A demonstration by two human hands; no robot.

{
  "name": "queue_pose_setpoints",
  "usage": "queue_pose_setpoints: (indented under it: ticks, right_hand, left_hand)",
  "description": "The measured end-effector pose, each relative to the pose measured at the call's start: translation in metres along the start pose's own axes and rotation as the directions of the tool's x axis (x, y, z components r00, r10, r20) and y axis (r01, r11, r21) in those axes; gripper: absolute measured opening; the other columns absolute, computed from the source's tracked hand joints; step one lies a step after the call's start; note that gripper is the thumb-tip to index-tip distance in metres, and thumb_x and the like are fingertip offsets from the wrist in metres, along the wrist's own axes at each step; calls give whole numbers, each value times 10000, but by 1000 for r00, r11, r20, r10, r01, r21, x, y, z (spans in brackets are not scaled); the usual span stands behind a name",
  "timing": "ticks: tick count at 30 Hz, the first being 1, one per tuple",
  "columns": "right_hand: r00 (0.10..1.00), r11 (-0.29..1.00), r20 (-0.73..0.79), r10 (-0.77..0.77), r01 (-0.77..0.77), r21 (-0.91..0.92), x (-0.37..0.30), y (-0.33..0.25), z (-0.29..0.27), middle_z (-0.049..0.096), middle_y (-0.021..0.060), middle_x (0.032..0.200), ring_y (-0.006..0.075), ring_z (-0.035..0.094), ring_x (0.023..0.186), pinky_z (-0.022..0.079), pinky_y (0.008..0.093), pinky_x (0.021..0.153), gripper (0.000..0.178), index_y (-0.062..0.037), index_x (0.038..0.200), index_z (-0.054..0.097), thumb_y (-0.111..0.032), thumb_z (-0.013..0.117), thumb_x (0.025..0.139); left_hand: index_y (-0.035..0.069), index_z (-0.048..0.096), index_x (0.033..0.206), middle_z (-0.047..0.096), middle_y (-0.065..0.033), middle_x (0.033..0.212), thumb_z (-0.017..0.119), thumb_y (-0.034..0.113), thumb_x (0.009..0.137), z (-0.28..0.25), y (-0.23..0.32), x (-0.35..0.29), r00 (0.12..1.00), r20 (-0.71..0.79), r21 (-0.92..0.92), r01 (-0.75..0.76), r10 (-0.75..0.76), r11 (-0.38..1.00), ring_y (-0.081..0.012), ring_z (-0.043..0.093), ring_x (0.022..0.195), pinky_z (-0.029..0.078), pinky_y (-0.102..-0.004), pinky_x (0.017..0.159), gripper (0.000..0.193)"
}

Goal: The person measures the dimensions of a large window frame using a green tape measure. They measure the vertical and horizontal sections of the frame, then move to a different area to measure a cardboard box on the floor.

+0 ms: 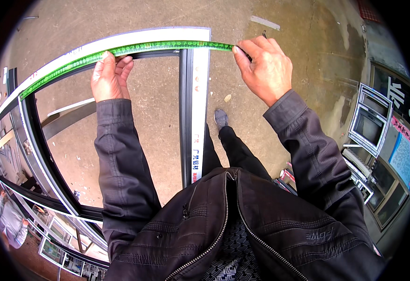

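Note:
A green tape measure [167, 45] is stretched along the far bar of a large black and white window frame [199, 107]. Its left end lies near the frame's inner upright, and its right end runs past the frame's far right corner. My right hand [266, 61] is closed around the tape's case, which the fingers mostly hide, out beyond that corner. With thumb and fingertips my left hand [112, 77] pinches the tape's lower edge against the far bar. Printed protective film covers the white faces of the frame.
Concrete floor [242, 140] spreads below, with a pale strip [265, 22] lying on it. At the right, a small window sash [370, 119] and other frames lean together. Another person [11, 220] is at the lower left, beside more frames [59, 243].

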State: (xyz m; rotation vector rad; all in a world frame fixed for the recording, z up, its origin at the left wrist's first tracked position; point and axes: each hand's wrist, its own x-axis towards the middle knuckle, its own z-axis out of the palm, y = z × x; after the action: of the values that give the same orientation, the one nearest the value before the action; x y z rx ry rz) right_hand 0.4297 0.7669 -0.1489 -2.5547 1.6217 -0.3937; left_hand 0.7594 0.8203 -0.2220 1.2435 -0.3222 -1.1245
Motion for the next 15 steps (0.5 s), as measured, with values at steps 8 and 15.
queue_pose_setpoints:
  ticks: [8, 15]
  right_hand:
    - [1000, 1000, 12, 7, -7, -12, 0, 0, 0, 646, 30, 851, 261, 648, 874, 560, 436, 681, 174, -141, 920, 748, -300, 690, 961]
    - [1000, 1000, 4, 0, 0, -5, 0, 1, 1, 647, 30, 851, 265, 648, 871, 560, 436, 682, 174, -140, 915, 745, -300, 692, 959]
  left_hand:
    - [19, 671, 1151, 740, -145, 1021, 654, 200, 1046, 0, -1, 0, 1000, -1, 10, -8, 8, 1000, -225, 741, 902, 642, -364, 829, 211]
    - [7, 658, 1159, 736, -140, 1024, 634, 210, 1059, 4, 0, -3, 1000, -8, 17, -15, 15, 1000, -213, 739, 889, 638, -348, 821, 227]
